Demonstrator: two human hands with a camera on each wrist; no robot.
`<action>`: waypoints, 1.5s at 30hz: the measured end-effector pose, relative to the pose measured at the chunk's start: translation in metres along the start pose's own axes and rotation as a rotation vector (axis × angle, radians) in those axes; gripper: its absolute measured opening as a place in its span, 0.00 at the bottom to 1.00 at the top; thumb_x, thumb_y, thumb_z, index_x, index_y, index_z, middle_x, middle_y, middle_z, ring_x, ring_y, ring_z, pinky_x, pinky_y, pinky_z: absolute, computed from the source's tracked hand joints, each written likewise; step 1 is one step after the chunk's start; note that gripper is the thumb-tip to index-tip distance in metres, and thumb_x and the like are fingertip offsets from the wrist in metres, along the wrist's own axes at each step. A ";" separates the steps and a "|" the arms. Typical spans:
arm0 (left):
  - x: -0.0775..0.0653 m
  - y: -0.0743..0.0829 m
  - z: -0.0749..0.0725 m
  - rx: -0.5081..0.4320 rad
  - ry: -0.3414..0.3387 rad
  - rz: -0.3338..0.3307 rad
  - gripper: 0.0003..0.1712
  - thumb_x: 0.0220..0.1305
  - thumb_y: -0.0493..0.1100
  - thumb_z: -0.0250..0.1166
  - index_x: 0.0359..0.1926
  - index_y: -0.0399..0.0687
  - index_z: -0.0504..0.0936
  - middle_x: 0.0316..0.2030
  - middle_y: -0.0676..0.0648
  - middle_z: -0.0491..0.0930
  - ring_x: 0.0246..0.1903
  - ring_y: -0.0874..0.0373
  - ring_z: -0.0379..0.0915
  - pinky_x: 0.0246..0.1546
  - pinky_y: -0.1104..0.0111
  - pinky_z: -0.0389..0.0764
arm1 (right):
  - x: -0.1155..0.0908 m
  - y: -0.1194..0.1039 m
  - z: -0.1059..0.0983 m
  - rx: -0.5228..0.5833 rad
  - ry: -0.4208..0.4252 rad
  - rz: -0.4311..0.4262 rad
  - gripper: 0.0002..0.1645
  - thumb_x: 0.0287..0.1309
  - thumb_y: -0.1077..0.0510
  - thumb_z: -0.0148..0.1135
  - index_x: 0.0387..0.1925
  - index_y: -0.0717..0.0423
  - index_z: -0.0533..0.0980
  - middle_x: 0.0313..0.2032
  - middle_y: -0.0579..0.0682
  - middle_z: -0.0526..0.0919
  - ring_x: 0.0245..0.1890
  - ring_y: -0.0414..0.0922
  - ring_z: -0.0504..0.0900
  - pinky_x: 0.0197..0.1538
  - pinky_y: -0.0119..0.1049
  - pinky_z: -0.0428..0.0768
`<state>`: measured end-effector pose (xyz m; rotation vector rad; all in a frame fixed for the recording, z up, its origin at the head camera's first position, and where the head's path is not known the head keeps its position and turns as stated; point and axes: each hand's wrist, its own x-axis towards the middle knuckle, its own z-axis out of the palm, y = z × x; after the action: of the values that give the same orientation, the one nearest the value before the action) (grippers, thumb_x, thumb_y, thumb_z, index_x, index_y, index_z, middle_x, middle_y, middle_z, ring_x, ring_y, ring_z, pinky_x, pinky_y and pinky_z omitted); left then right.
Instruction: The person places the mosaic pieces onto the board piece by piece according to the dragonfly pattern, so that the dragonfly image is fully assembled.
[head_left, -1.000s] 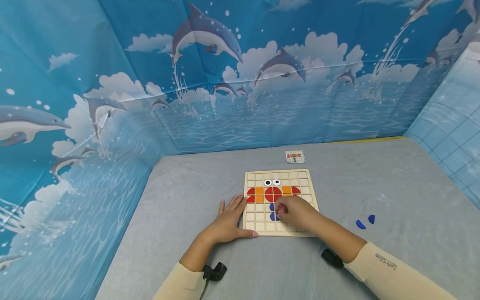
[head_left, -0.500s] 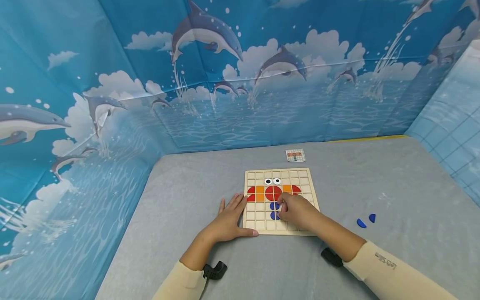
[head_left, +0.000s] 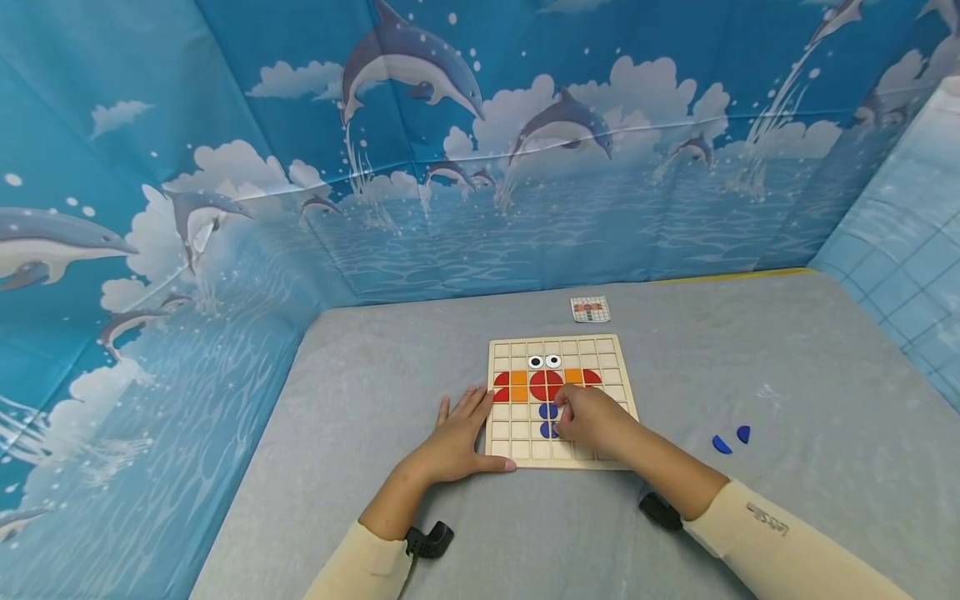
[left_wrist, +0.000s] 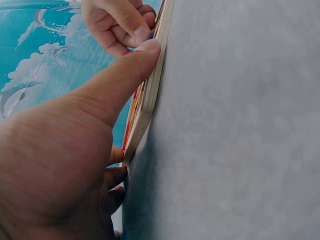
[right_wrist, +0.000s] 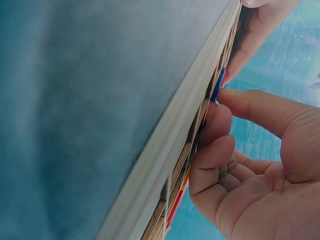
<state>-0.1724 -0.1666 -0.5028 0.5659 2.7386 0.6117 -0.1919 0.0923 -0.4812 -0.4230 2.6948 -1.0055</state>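
A wooden grid board [head_left: 519,450] lies on the table with coloured pieces set in its cells. My left hand [head_left: 453,450] rests at the board's lower left corner, fingers along the left side and thumb on the front edge. Over the board's lower middle, my right hand [head_left: 592,423] pinches a blue half-round piece [right_wrist: 218,86] between thumb and index finger, low against the grid. Beside it sit other blue half-round pieces [head_left: 545,430], partly covered by the fingers. Above are red quarter pieces [head_left: 537,381], orange squares [head_left: 519,386] and two white eye discs [head_left: 536,362].
Two loose blue half-round pieces [head_left: 722,445] lie on the grey table [head_left: 750,358] to the right of the board. A small pattern card [head_left: 590,309] is behind it. A dolphin-print curtain [head_left: 465,233] rises along the table's back and left sides.
The right fingers have shifted slightly at the lower blue pieces, and more of the upper blue pair shows than a second ago. My left hand stays at the corner.
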 end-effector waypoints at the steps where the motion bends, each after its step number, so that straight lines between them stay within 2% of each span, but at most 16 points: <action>1: 0.000 0.000 0.000 0.000 0.000 0.001 0.69 0.52 0.74 0.70 0.82 0.50 0.45 0.82 0.50 0.42 0.82 0.52 0.33 0.77 0.40 0.30 | 0.000 0.000 0.000 -0.002 0.001 -0.003 0.18 0.55 0.63 0.71 0.46 0.65 0.78 0.22 0.45 0.77 0.20 0.41 0.71 0.25 0.32 0.68; 11: 0.000 -0.002 0.001 0.000 0.000 -0.002 0.68 0.52 0.76 0.69 0.82 0.51 0.46 0.82 0.50 0.43 0.82 0.52 0.33 0.78 0.41 0.30 | 0.002 0.000 0.000 0.020 -0.010 -0.002 0.20 0.55 0.61 0.71 0.49 0.63 0.77 0.22 0.45 0.78 0.20 0.40 0.71 0.24 0.32 0.68; 18: 0.001 0.000 0.000 0.001 0.001 -0.001 0.68 0.52 0.75 0.69 0.82 0.50 0.46 0.82 0.50 0.43 0.82 0.52 0.33 0.77 0.41 0.30 | -0.001 0.000 -0.007 0.070 -0.010 0.028 0.18 0.62 0.55 0.67 0.50 0.61 0.78 0.24 0.47 0.77 0.19 0.42 0.71 0.23 0.32 0.67; 26: 0.001 0.000 0.001 0.008 0.008 0.004 0.69 0.52 0.74 0.70 0.82 0.50 0.46 0.82 0.49 0.43 0.82 0.52 0.33 0.77 0.40 0.29 | -0.012 0.009 -0.036 0.183 0.054 -0.057 0.19 0.68 0.56 0.61 0.56 0.61 0.76 0.29 0.47 0.77 0.24 0.42 0.72 0.28 0.33 0.71; 30: 0.001 -0.001 0.002 0.005 0.009 -0.001 0.69 0.51 0.74 0.70 0.82 0.50 0.46 0.82 0.49 0.43 0.82 0.52 0.33 0.77 0.41 0.29 | -0.020 0.017 -0.053 0.237 0.075 -0.054 0.19 0.69 0.57 0.60 0.58 0.60 0.76 0.33 0.51 0.80 0.29 0.46 0.77 0.32 0.34 0.75; 36: 0.001 -0.001 0.004 0.003 0.003 -0.007 0.69 0.51 0.75 0.70 0.82 0.51 0.46 0.82 0.50 0.42 0.82 0.52 0.33 0.78 0.41 0.29 | -0.039 0.032 -0.079 0.252 0.078 -0.038 0.19 0.69 0.56 0.62 0.57 0.59 0.77 0.37 0.54 0.81 0.34 0.48 0.79 0.36 0.33 0.79; 41: 0.001 -0.001 0.003 -0.001 0.002 -0.011 0.69 0.51 0.75 0.70 0.82 0.51 0.46 0.82 0.50 0.42 0.82 0.52 0.32 0.78 0.41 0.29 | -0.054 0.050 -0.098 0.227 0.062 -0.005 0.20 0.71 0.52 0.60 0.59 0.58 0.76 0.41 0.54 0.82 0.38 0.50 0.82 0.41 0.35 0.82; 45: 0.001 -0.001 0.003 0.002 0.002 -0.009 0.69 0.51 0.75 0.70 0.82 0.50 0.46 0.82 0.50 0.42 0.82 0.52 0.33 0.78 0.42 0.30 | -0.064 0.067 -0.107 0.191 0.055 0.020 0.21 0.72 0.52 0.58 0.59 0.58 0.76 0.42 0.54 0.83 0.38 0.48 0.82 0.41 0.36 0.82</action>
<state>-0.1727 -0.1664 -0.5058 0.5532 2.7427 0.6081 -0.1784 0.2269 -0.4390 -0.3355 2.6125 -1.2722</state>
